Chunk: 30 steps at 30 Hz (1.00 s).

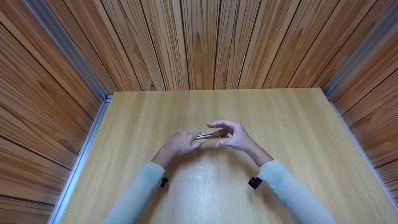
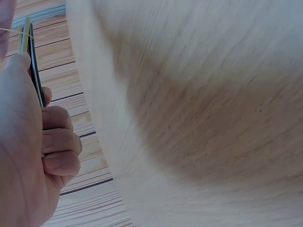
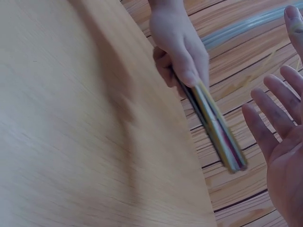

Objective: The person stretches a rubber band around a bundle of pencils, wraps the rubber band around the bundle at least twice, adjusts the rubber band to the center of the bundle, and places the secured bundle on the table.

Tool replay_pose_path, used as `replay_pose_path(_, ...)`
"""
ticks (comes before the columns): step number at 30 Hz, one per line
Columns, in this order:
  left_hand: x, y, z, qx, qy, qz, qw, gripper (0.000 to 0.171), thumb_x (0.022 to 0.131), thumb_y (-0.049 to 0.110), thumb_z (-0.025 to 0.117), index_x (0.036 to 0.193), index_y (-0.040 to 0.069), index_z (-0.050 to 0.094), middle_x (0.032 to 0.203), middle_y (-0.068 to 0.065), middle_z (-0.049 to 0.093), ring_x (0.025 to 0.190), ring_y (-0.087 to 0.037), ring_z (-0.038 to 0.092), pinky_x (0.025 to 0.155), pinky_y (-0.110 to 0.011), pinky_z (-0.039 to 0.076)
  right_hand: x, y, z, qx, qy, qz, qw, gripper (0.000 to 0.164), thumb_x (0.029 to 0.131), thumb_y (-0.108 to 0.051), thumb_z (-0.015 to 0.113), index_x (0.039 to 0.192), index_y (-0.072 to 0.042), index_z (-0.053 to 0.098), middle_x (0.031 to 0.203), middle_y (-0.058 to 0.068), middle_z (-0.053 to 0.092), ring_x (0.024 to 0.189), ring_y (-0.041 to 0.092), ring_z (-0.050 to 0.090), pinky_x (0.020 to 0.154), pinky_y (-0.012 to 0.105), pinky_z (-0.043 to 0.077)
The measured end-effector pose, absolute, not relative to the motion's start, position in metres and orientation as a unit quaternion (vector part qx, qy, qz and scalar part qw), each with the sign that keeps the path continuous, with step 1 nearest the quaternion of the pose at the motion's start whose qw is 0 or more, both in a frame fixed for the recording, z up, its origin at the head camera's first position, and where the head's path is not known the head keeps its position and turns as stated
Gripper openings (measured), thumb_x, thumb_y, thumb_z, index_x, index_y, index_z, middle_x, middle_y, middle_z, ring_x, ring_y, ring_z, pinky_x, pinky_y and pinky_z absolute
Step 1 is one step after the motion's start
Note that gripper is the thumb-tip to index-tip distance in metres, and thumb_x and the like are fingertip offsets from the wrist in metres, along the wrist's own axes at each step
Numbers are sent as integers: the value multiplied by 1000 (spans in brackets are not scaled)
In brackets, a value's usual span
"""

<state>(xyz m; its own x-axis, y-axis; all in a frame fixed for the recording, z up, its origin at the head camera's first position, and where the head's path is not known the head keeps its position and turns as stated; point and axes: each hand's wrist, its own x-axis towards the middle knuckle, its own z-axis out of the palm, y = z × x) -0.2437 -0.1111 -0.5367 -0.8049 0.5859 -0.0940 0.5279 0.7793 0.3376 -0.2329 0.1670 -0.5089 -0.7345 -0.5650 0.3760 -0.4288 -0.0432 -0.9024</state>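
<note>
My left hand grips one end of a bundle of slim, pencil-like sticks, with yellow, dark and reddish sides showing. Its thumb lies along the top, and the curled fingers wrap underneath. The bundle's free end points toward my right hand, held above the table with thumb and fingers spread apart. A thin yellow rubber band is stretched between that thumb and the fingers, crossing the bundle's free end in the head view. In the right wrist view the right fingers are mostly straight, and the band is blurred.
Both hands are over the light wooden table, casting shadows on it. Wood-plank walls enclose its back and sides, with metal rails along the side edges. A small black wrist device hangs under each sleeve.
</note>
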Motion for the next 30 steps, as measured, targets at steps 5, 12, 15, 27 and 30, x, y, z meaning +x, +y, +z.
replay_pose_path(5, -248, -117, -532, 258, 949, 167, 72, 52, 114, 58, 54, 132, 11, 68, 72, 2, 46, 61, -16, 44, 58, -30, 33, -225, 164, -512, -378, 687, -619, 30, 71, 90, -36, 95, 140, 7, 69, 147, 32, 70, 139, 20, 72, 113, 35, 60)
replay_pose_path(12, -253, -124, -523, 249, 956, 155, 29, 49, 114, 58, 55, 128, 12, 66, 68, 2, 41, 57, -16, 39, 57, -29, 30, -217, 160, -511, -426, 662, -617, 4, 64, 93, -43, 92, 132, 6, 74, 141, 28, 76, 141, 10, 71, 122, 30, 53)
replay_pose_path(15, -255, -126, -521, 243, 957, 158, 16, 49, 114, 58, 55, 127, 12, 65, 66, 3, 39, 55, -15, 37, 55, -28, 29, -213, 158, -511, -445, 648, -618, -2, 59, 94, -43, 90, 127, 5, 77, 138, 20, 80, 140, 11, 72, 126, 29, 49)
replay_pose_path(27, -258, -123, -524, 211, 954, 213, 23, 41, 114, 53, 59, 121, 13, 63, 70, 3, 40, 56, -15, 35, 55, -29, 29, -204, 151, -513, -452, 650, -610, -40, 71, 94, -44, 91, 143, 3, 71, 156, 3, 73, 162, 17, 54, 133, 33, 42)
replay_pose_path(30, -257, -118, -525, 201, 949, 241, 30, 40, 115, 52, 58, 117, 12, 63, 71, 3, 40, 57, -15, 35, 56, -29, 30, -202, 151, -515, -432, 670, -602, -51, 92, 91, -58, 90, 151, 6, 61, 170, -1, 60, 168, 13, 45, 130, 34, 43)
